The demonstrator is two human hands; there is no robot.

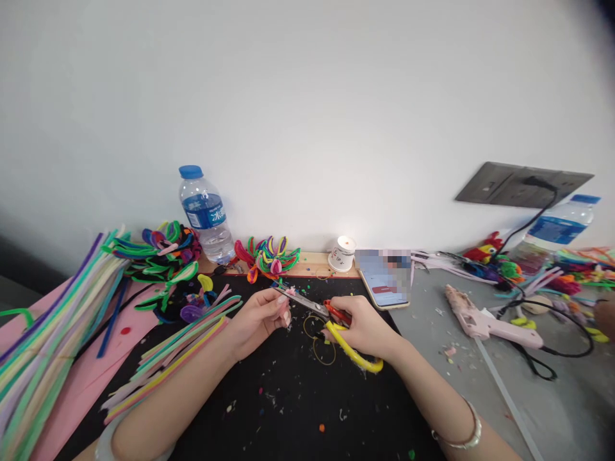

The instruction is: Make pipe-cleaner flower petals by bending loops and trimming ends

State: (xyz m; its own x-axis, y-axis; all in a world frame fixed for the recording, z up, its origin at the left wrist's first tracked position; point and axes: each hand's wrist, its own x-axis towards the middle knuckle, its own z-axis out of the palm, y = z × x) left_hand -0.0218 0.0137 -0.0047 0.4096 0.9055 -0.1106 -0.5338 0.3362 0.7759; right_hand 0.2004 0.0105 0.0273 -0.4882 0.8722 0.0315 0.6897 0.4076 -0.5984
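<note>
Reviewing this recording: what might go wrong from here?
1. The scissors in the right hand point toward the left hand, so a slip might nick it.
2. The black cord loops beside the glue gun; if caught, it could perhaps drag the gun.

the right hand (364, 325) holds scissors (308, 303), blades at the left hand (261, 318), over a black mat (283, 400).
</note>
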